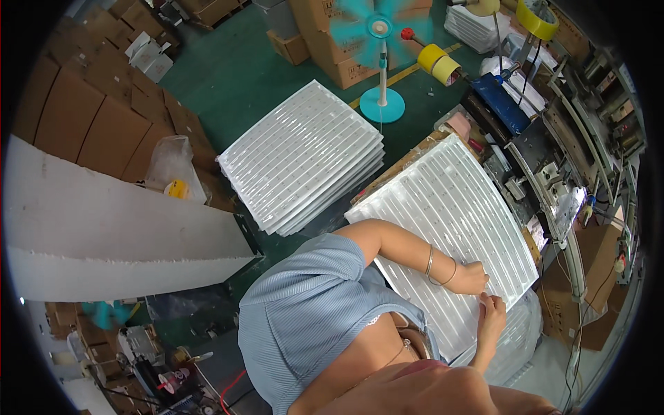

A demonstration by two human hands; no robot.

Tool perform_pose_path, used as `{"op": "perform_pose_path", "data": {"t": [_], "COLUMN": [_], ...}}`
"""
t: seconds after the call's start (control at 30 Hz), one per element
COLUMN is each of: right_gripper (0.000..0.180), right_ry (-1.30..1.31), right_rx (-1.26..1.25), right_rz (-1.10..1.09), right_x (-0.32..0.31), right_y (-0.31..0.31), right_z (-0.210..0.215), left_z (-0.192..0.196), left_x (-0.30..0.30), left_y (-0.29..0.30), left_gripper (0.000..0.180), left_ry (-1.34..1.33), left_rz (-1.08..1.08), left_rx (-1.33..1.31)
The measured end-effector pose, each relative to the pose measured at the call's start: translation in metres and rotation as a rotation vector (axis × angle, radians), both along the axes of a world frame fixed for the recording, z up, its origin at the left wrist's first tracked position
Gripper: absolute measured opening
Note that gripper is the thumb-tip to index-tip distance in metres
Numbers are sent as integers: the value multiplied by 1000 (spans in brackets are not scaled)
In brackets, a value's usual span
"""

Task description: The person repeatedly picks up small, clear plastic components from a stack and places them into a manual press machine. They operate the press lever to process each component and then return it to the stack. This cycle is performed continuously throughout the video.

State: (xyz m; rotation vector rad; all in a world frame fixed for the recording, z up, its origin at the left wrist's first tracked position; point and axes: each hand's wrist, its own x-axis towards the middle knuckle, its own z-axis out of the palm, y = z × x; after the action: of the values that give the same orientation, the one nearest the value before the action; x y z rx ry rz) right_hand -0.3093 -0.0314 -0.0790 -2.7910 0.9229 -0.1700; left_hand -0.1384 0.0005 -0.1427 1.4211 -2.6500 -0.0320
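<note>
A large white ribbed panel (432,200) with rows of small dots lies in front of me on a work table. My left hand (472,278), with bracelets on its wrist, is closed in a fist just above the panel's near right part. Right beside it is my right hand (492,312), fingers bent and pressed together, its fingertips almost meeting the left hand. Whatever is pinched between the fingers is too small or hidden to make out. Clear plastic film (522,332) spreads under the panel's near right edge.
A stack of similar white panels (301,159) stands left of the table. Behind it is a turquoise fan (382,104). A machine with yellow tape rolls (438,64) lines the right side. Cardboard boxes (114,131) and a white pillar (124,221) stand at left.
</note>
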Motion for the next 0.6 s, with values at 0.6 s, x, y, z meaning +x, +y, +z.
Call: {"op": "perform_pose_path", "data": {"t": [0.6], "right_gripper": [12], "right_ry": [-1052], "right_rx": [786], "right_rz": [-600], "right_x": [1], "right_y": [-97], "right_z": [12], "left_z": [83], "left_x": [126], "left_y": [-40], "left_gripper": [24], "left_ry": [712], "left_rz": [515], "left_rx": [-213]}}
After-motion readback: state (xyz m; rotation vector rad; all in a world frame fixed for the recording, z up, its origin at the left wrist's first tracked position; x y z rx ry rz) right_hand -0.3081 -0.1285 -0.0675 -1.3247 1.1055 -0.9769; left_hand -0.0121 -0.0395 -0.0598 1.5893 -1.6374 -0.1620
